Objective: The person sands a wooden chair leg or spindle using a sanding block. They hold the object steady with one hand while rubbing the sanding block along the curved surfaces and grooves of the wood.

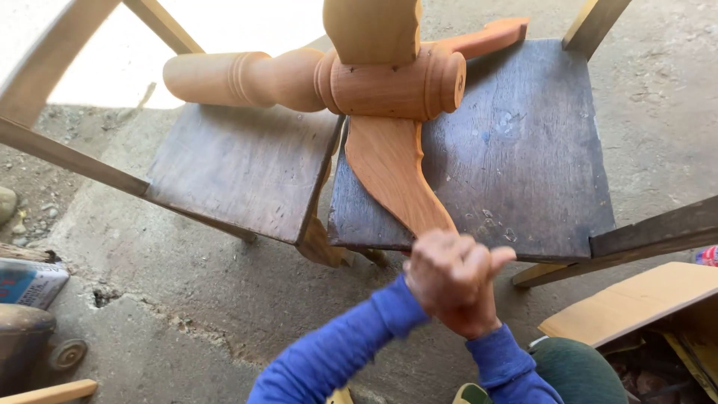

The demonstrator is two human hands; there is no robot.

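Across the seats of two dark wooden chairs (pixel 247 168) set side by side lies a turned pedestal base (pixel 389 86) of pale reddish-brown wood. Its round column, cut with rings and a bulge, lies along the far edge of the left seat, and its thick hub sits over the gap between the seats. Curved legs spread from the hub: one rises toward the top edge of the view, one reaches back over the far edge of the right seat (pixel 523 150), and one long, wavy-edged leg (pixel 393 179) runs down the left side of the right seat to its near edge. The wood looks smooth and unfinished, with small dark spots on the hub.

At that near edge the two hands meet at the tip of the long leg. Both wear blue sleeves. The left hand (pixel 441 273) and right hand (pixel 475 295) are clenched together, fingers wrapped tight, the thumb stuck out to the right. Whether they grip the leg tip or something small, I cannot tell.

Below the chairs is rough concrete floor (pixel 187 292).
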